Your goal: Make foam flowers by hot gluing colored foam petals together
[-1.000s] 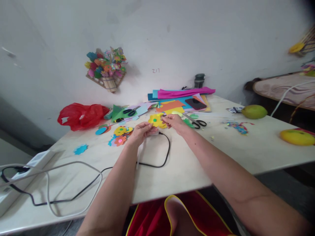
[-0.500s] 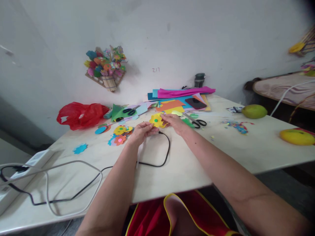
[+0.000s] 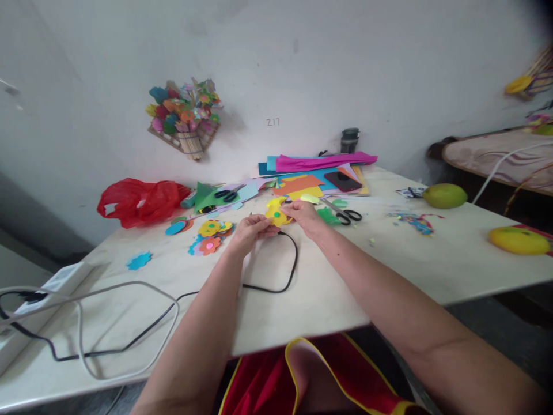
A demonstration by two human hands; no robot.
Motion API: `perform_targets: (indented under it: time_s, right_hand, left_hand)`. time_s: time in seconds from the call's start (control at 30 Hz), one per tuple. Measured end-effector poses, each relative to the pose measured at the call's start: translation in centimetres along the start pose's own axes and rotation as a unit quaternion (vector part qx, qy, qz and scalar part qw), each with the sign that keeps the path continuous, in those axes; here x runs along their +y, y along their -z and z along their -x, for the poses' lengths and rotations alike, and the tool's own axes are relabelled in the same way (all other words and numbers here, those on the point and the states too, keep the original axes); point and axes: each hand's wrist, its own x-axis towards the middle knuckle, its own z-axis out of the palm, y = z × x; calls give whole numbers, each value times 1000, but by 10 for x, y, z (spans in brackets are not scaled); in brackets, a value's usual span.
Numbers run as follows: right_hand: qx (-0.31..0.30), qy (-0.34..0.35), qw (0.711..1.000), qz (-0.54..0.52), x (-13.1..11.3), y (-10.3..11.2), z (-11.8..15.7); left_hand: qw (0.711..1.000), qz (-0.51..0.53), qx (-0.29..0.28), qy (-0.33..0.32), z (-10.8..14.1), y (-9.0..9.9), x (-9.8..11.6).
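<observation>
A yellow paper flower (image 3: 276, 213) with a green dot at its centre is held up between my two hands, above the white table. The fingers of my left hand (image 3: 256, 229) pinch its lower left edge. On the other side my right hand (image 3: 303, 214) grips its upper right edge with closed fingers. Close to the left hand lies a pile of cut flowers, with yellow flowers (image 3: 209, 227) and an orange flower (image 3: 210, 245) with a pink dot on top. Black-handled scissors (image 3: 349, 217) rest beside the right wrist, near a green piece (image 3: 328, 216).
Behind are coloured sheets (image 3: 298, 185), a phone (image 3: 343, 181), more scissors (image 3: 227, 195) and a red bag (image 3: 140, 202). A black cable (image 3: 295, 259) loops under the hands. A power strip (image 3: 47, 300) lies left; mangoes (image 3: 444, 196) lie right.
The yellow flower has tilted and shifted slightly between the hands, and the right hand's fingers have changed position on its edge. Both hands still hold it.
</observation>
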Motion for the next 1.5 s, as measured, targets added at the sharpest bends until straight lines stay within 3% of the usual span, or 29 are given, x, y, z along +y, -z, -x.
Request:
perform_targets:
  time_s: [0.37,0.67,0.83,1.07,1.23,1.5]
  right_hand:
    - [-48,12,997,52,-4,-5,6]
    - [-59,16,997,46,-6,-5,7]
    - [-68,3,998,7,-7,-5,7]
    - [-52,2,999,14,-1,-2,2]
    - [-73,-4,997,14,-3,-2,4]
    - [-82,-29,996,30,-3,-3,6]
  left_hand:
    - [996,-74,36,-18,-4,-9,-1]
    - [996,-81,24,-31,-3,-10,-1]
    - [997,-73,-21,-35,-3,-7,-3]
    - [997,-55,38,-45,-7,0,-4]
    - [994,-60,77,-53,-8,-2,-4]
    - [991,-59,104,-65,-9,-4,-3]
